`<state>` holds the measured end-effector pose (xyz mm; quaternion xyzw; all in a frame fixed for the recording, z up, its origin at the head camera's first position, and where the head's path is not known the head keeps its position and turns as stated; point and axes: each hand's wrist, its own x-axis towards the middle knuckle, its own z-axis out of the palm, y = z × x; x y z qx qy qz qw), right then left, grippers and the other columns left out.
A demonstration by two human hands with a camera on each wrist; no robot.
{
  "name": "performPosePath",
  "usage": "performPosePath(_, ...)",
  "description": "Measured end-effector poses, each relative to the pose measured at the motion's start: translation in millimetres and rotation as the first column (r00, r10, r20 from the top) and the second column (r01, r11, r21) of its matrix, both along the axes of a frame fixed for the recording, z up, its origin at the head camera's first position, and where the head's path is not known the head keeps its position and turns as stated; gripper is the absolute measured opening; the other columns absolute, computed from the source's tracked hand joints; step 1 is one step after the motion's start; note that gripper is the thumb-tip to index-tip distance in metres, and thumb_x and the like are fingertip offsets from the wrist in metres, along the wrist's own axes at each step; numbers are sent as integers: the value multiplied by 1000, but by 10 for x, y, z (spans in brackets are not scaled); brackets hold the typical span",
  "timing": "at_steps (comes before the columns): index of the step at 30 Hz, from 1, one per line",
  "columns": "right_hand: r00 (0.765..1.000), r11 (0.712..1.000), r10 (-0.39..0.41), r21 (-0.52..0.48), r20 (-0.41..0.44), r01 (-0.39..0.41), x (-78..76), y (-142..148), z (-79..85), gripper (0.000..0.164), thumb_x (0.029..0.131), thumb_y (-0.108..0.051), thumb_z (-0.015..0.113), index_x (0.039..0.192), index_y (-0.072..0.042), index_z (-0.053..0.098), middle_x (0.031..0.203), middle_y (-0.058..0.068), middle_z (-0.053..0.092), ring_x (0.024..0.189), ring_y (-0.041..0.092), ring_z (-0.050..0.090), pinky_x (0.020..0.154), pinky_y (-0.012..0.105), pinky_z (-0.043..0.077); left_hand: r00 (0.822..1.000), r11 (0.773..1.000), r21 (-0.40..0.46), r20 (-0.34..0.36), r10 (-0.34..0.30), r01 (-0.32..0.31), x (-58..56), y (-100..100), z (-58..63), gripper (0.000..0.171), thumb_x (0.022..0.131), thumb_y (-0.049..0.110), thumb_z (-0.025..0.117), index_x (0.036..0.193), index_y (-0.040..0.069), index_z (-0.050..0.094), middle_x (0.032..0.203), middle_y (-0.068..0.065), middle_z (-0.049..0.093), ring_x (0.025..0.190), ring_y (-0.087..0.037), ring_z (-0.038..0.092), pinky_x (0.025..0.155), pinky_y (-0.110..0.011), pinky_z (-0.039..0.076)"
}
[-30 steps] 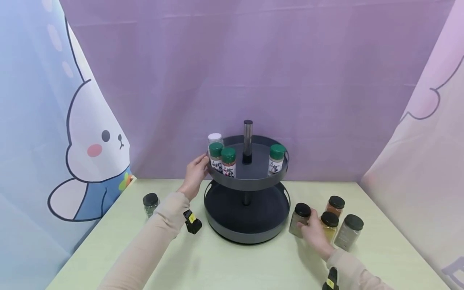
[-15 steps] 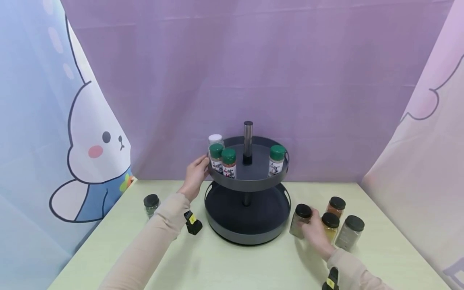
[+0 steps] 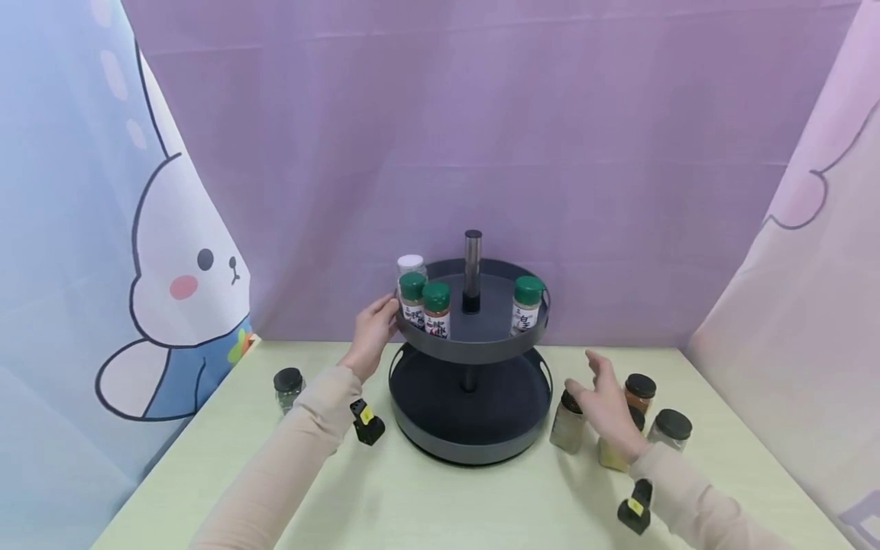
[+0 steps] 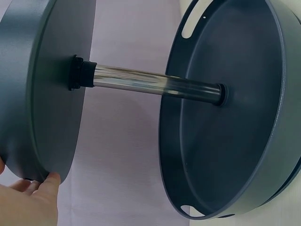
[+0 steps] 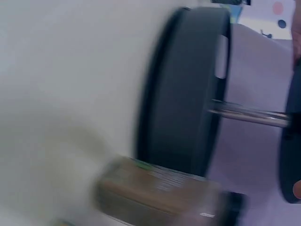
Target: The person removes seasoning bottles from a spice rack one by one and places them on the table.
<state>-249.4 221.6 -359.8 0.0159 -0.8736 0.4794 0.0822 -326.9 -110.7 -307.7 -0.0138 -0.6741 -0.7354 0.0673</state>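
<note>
A dark grey two-tier round spice rack (image 3: 474, 351) stands mid-table on a metal post. My left hand (image 3: 371, 332) grips the upper tray's left rim; in the left wrist view its fingers (image 4: 47, 188) curl at that rim. Beside the rack's right side, my right hand (image 3: 608, 409) is raised with fingers spread and nothing in it. Just under it stands a black-lidded glass spice jar (image 3: 567, 431), blurred in the right wrist view. On the upper tray are a white-lidded jar (image 3: 411, 264), two green-capped bottles (image 3: 437, 317) at left and another green-capped bottle (image 3: 526, 309) at right.
Right of my right hand cluster black-lidded jars with reddish (image 3: 640, 389), yellow (image 3: 612, 456) and greyish (image 3: 671, 429) contents. Another dark-lidded jar (image 3: 289, 386) stands at left, partly behind my forearm. Purple cloth (image 3: 619, 191) hangs behind the table.
My right hand has let go of the nearest black-lidded jar and lifted up from it, fingers opening. That jar stays on the table. The left hand keeps its place on the rim.
</note>
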Motion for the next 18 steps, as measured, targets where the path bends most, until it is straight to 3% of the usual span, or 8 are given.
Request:
performPosePath(6,990,998,43,-38,-131,-49,-111,-71,422,69,92,-13,51,144,7,10,147,34,16,132,46,18,111,57,21,1000,1000,8,1,4,-4,-6,-15,-3,49,98,21,42,141,-1,32,148,-17,30,132,-27,32,110,-38,33)
performPosePath(11,961,987,101,-94,-257,-128,-190,-155,674,68,89,-4,54,142,10,14,146,32,23,133,41,22,112,53,22,1000,1000,8,-1,5,-5,-2,-5,-6,49,98,20,43,141,-2,32,148,-18,30,132,-27,32,110,-39,34)
performPosePath(18,938,965,207,-99,-279,-242,-224,-271,889,76,89,-12,60,145,4,11,148,26,25,134,35,24,112,52,23,1000,1000,14,-3,-2,2,-4,5,-9,50,98,21,44,141,-2,32,148,-18,30,132,-27,32,110,-39,33)
